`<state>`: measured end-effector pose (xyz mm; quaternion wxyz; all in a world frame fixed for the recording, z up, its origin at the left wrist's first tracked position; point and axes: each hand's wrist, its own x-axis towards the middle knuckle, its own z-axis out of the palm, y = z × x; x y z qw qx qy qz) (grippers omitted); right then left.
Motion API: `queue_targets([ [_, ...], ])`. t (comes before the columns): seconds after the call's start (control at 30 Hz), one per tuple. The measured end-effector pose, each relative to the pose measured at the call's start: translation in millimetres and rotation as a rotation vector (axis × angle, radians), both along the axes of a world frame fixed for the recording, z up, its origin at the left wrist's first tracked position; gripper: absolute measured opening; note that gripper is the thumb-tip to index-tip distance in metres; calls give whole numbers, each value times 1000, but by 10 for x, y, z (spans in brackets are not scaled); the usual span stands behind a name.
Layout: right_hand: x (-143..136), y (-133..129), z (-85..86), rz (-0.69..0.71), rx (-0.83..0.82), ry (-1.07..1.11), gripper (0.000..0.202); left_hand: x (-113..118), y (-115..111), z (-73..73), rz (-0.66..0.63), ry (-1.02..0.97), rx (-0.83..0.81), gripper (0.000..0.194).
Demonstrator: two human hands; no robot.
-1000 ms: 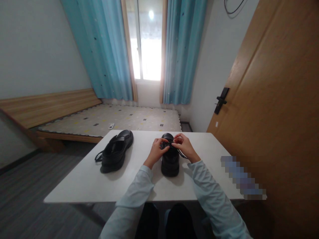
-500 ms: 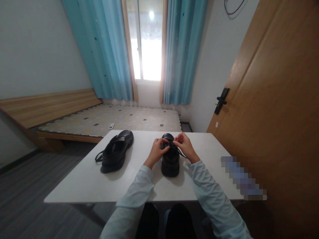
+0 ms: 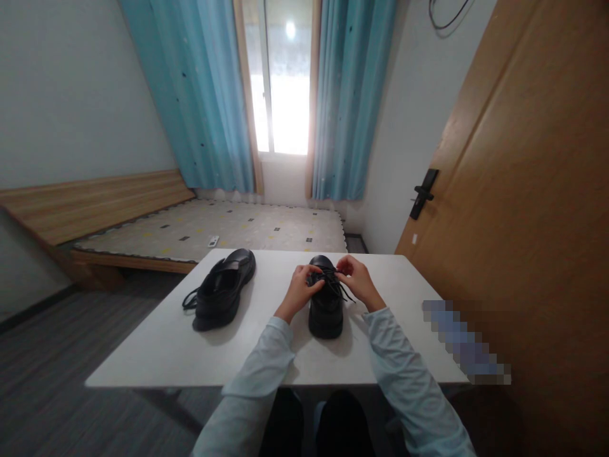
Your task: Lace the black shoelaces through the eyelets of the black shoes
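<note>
Both hands were right in on the lacing: the left hand (image 3: pixel 301 289) had thumb and fingertips closed on the black laces (image 3: pixel 339 289), while the right hand (image 3: pixel 358 280) pinched a strand just off the shoe's right side. Beneath them sat the laced shoe (image 3: pixel 326 322), upright, right of the middle of the white table (image 3: pixel 200 365), toe close to the far edge. And the progress? Laces crossed the upper, that much was in place, but thin ends trailed loose and no finished bow could be made out, so it looked only part done. Smooth, leather-like upper, that, shiny at the rounded toe above a thick, dull sole. Over by the far left corner stood the partner shoe (image 3: pixel 219 304), no hand on it, a lace loop (image 3: pixel 189 299) spilling toward the left edge. Past the far edge, a flat patterned mattress (image 3: pixel 257 219) and pleated blue curtains (image 3: pixel 202 95); beyond the right edge, a grained wooden door (image 3: pixel 537 178).
</note>
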<state>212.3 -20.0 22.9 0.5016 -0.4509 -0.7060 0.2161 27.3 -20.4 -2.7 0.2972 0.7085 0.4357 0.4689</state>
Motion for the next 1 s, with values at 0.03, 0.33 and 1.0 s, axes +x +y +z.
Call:
queue_targets([
  [0.03,17,-2,7,-5,-2,-13,11,0,1,-1,0,-2,0,22],
  [0.33,112,58,-53,-79,7,-188,7,-1,-11,8,4,-2,2,23],
  [1.0,189,79,-16,-170,-63,92,13,0,33,-22,5,8,-18,26],
])
